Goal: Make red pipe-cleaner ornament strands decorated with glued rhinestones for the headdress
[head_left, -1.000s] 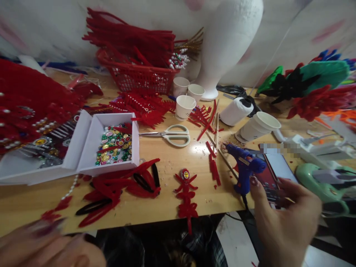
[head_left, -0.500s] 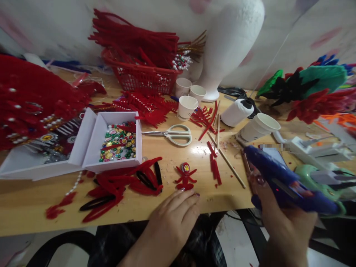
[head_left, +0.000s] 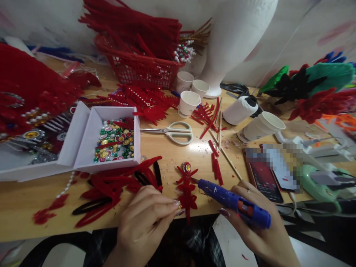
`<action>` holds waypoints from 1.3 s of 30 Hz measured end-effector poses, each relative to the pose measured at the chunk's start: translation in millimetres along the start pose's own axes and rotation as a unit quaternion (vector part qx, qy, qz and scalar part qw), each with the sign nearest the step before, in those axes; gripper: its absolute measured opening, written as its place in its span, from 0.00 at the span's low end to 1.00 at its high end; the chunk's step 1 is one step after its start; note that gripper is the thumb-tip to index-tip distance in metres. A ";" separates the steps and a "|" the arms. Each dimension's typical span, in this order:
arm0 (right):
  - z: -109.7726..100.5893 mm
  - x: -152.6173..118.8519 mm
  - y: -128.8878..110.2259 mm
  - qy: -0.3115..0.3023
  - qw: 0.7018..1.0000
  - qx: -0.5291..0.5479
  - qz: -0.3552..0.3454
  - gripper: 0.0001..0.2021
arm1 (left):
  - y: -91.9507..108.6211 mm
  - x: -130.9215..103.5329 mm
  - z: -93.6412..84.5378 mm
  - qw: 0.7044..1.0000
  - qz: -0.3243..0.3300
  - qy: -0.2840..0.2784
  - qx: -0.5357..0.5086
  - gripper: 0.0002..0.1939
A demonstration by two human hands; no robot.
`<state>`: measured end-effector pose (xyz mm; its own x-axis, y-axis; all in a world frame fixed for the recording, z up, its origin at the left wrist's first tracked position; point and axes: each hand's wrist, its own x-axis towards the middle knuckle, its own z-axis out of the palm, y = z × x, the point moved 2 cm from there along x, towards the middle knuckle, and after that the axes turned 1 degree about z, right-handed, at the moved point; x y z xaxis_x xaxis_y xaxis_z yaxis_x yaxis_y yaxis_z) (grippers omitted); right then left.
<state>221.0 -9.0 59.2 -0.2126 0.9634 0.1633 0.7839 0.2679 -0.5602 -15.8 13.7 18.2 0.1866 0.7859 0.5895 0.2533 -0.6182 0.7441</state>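
Observation:
Near the table's front edge lies a red fuzzy ornament [head_left: 187, 196] with leaf-like parts and a yellow gem in a silver setting at its top. My right hand [head_left: 257, 218] grips a blue hot glue gun [head_left: 230, 198], its nozzle at the ornament just below the gem. Left of the ornament, my left hand [head_left: 147, 218] is closed, thumb and fingertips pinching a small shiny bead-like piece [head_left: 178, 207]. Most of that piece is hidden by the fingers. Red fuzzy loops with black bands [head_left: 111, 189] lie behind the left hand.
A white box [head_left: 107, 137] of beads and gems stands left, scissors [head_left: 178, 132] beside it. Behind are a red basket [head_left: 139, 68], paper cups [head_left: 189, 104] and a thread spool [head_left: 240, 110]. Phones [head_left: 261, 174] and a green power strip [head_left: 317, 181] lie right.
My right hand has brought the glue gun left and down to the ornament. My left hand has drawn back from it and now pinches a small shiny piece. More of the ornament shows.

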 end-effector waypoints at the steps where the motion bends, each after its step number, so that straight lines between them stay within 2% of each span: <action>1: 1.2 -0.2 0.3 -0.002 1.000 -0.004 -0.001 0.10 | 0.4 0.8 0.3 1.000 -0.004 0.004 -0.001 0.09; 10: 7.6 -1.7 6.4 -0.007 1.000 -0.021 0.015 0.10 | 1.4 3.7 0.7 1.000 -0.012 0.010 0.002 0.08; 16: 7.0 -3.0 6.4 -0.002 1.000 -0.024 0.009 0.10 | 1.2 2.0 1.1 1.000 -0.019 0.001 0.003 0.08; 25: 4.4 1.7 0.7 -0.031 0.999 -0.018 -0.004 0.10 | -5.4 -4.0 3.9 0.998 -0.054 -0.027 0.028 0.09; 32: -2.4 -0.4 -2.8 -0.032 0.999 -0.012 -0.002 0.11 | -0.3 10.1 11.0 0.994 -0.090 -0.021 0.062 0.08; 36: -2.3 -2.5 1.4 0.005 0.998 0.050 0.024 0.11 | -5.2 19.6 12.5 0.990 -0.081 -0.022 0.110 0.08; 39: 7.2 -7.0 9.4 0.088 0.990 0.093 0.053 0.10 | -10.6 22.8 13.0 0.985 -0.109 -0.036 0.130 0.09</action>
<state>225.6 -13.2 47.0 -0.0171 0.9739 0.2262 0.6712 0.1788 -0.7194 -1.9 38.3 19.7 0.1643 0.9044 0.3938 0.5281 -0.4179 0.7393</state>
